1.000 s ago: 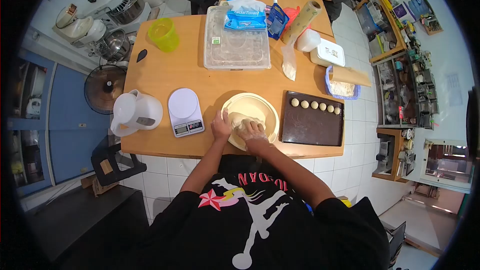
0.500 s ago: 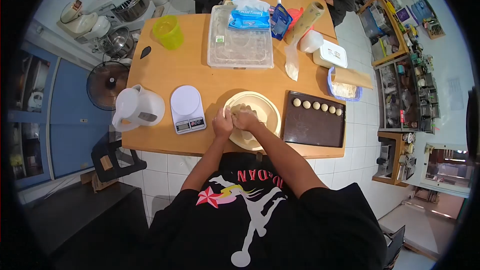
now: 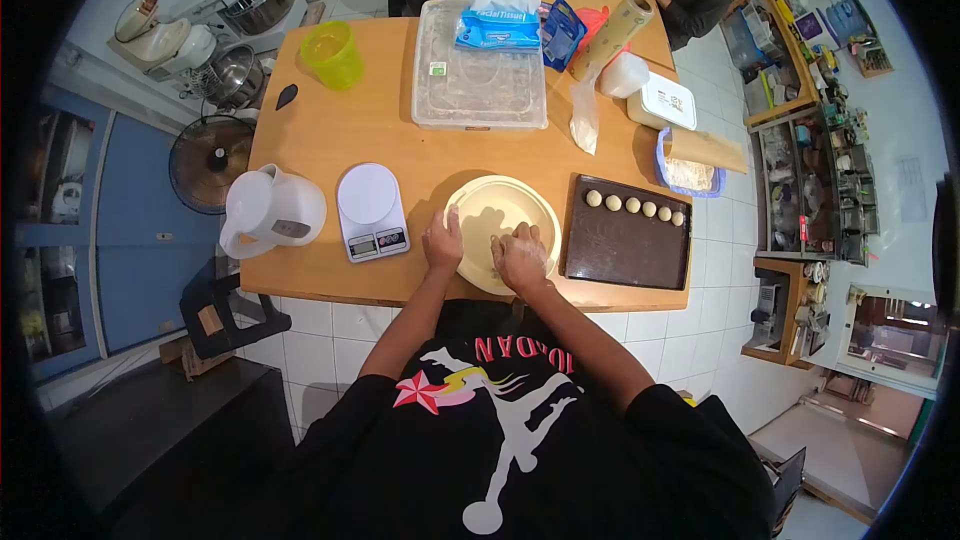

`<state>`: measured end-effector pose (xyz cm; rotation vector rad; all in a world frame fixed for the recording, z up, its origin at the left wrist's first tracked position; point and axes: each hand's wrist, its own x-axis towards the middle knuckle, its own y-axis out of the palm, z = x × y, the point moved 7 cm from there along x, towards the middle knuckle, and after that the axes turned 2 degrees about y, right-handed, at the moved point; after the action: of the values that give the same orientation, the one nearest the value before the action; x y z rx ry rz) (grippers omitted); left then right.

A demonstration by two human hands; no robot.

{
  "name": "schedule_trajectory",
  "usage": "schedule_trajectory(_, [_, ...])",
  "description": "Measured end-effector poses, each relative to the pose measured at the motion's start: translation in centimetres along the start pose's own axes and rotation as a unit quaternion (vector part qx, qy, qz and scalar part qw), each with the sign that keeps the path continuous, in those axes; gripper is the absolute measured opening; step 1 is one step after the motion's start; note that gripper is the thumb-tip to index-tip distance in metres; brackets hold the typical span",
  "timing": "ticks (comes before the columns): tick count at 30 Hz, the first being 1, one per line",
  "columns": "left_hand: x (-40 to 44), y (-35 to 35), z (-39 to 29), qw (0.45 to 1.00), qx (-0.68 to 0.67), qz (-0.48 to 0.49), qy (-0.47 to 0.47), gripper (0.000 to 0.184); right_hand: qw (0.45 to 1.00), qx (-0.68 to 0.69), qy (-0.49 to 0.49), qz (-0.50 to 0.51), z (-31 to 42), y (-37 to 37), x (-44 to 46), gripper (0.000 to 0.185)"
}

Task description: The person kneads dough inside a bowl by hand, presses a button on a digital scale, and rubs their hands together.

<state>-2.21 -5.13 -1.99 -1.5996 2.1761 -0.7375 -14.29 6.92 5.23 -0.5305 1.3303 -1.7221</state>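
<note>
At the frame's centre, the left rim of a cream mixing bowl [image 3: 500, 187] was gripped by the left hand [image 3: 441, 239]; over the bowl's right half, the right hand [image 3: 523, 258] was held curled, its grip hidden. At right, six dough balls [image 3: 633, 205] were lined up on a baking tray [image 3: 625, 250].

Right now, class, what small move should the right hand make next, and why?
Probably a gentle downward push: the right hand sits curled inside the cream mixing bowl, while the left hand is at its rim, apparently steadying it. Whatever lies beneath the right palm is hidden.
</note>
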Motion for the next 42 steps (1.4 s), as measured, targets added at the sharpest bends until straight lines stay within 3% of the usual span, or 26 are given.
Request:
schedule_trajectory(4, [0.1, -0.2, -0.5, 1.0, 0.006, -0.013, 0.021, 0.033, 0.978, 0.003, -0.073, -0.194, 0.7, -2.7, -1.5, 0.034])
schedule_trajectory(7, [-0.1, -0.1, -0.3, 1.0, 0.015, 0.009, -0.005, 0.035, 0.993, 0.066, -0.05, -0.082, -1.4, 1.6, -0.3, 0.034])
schedule_trajectory(12, [0.0, 0.6, 0.6, 0.998, 0.034, 0.052, -0.029, 0.041, 0.998, 0.046, -0.012, -0.046, -1.2, 3.2, 0.7, 0.034])
schedule_trajectory(15, [-0.3, 0.8, 1.1, 0.997, 0.072, 0.014, -0.012, 0.043, 0.999, 0.018, 0.001, -0.028, -0.6, 3.0, 1.2, 0.034])
schedule_trajectory(21, [-0.2, 0.5, 0.4, 0.994, 0.06, 0.076, -0.05, 0.045, 0.998, 0.005, -0.007, -0.06, -0.3, 2.6, 2.4, 0.031])
schedule_trajectory(24, [-0.3, 0.9, 1.1, 0.994, 0.039, 0.074, -0.068, 0.045, 0.999, -0.015, -0.001, -0.048, -0.4, 3.0, 2.8, 0.033])
schedule_trajectory(27, [-0.7, 1.3, 2.1, 0.996, 0.083, -0.018, 0.006, 0.037, 0.999, -0.03, 0.007, -0.027, -0.2, 3.2, 3.3, 0.035])
schedule_trajectory(30, [-0.3, 0.5, 0.4, 0.996, 0.051, 0.052, -0.042, 0.04, 0.999, -0.033, 0.012, -0.02, -0.2, 3.1, 3.6, 0.038])
schedule_trajectory(34, [-0.2, 0.3, 0.4, 0.996, 0.072, 0.044, -0.037, 0.041, 0.998, -0.003, -0.001, -0.058, -0.1, 2.4, 3.3, 0.039])
schedule_trajectory(37, [-0.2, 0.1, -0.3, 0.998, 0.044, 0.04, -0.029, 0.039, 0.99, 0.108, -0.025, 0.093, -1.6, 3.9, 4.3, 0.039])
schedule_trajectory(38, [-0.2, 0.2, -0.1, 0.998, 0.027, 0.04, -0.032, 0.037, 0.94, 0.329, 0.03, 0.086, -3.4, 4.2, 5.5, 0.039])
schedule_trajectory(41, [-0.2, -0.3, -0.4, 1.0, -0.011, 0.004, -0.007, 0.033, 0.968, 0.2, 0.039, 0.147, -7.3, 4.2, 6.2, 0.04])
schedule_trajectory(42, [-0.2, -0.5, -0.9, 1.0, -0.023, -0.011, 0.008, 0.032, 0.963, 0.152, 0.049, 0.218, -7.9, 5.0, 6.5, 0.037])
